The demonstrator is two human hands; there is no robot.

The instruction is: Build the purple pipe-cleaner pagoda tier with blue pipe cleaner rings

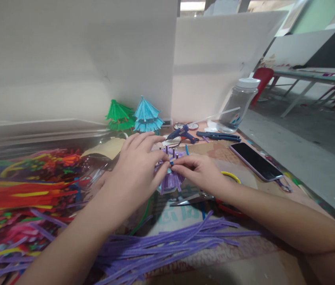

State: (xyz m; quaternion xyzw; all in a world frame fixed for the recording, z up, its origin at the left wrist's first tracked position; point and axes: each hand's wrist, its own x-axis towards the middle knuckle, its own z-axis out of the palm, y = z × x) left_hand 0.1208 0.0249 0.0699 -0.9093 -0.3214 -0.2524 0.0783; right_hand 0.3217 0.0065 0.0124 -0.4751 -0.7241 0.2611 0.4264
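Note:
Over a small purple pipe-cleaner model (pixel 171 182) with a fringed skirt and thin upright posts, my two hands meet. The thumb and finger of my left hand (pixel 139 160) pinch a tiny dark blue piece (pixel 171 163) from the left, its other fingers stretched out above. From the right, my right hand (pixel 201 170) pinches the same piece between thumb and forefinger. It is too small to name. Scissors (pixel 189 199) lie open beneath my right wrist. Loose purple pipe cleaners (pixel 167 247) are spread in front of the model.
Green (pixel 120 114) and light blue (pixel 147 114) tiered pipe-cleaner models stand behind. A glue gun (pixel 182 133), pliers (pixel 219 136), clear bottle (pixel 238 105) and phone (pixel 256 161) lie or stand to the right. Coloured pipe cleaners (pixel 27 194) crowd the left.

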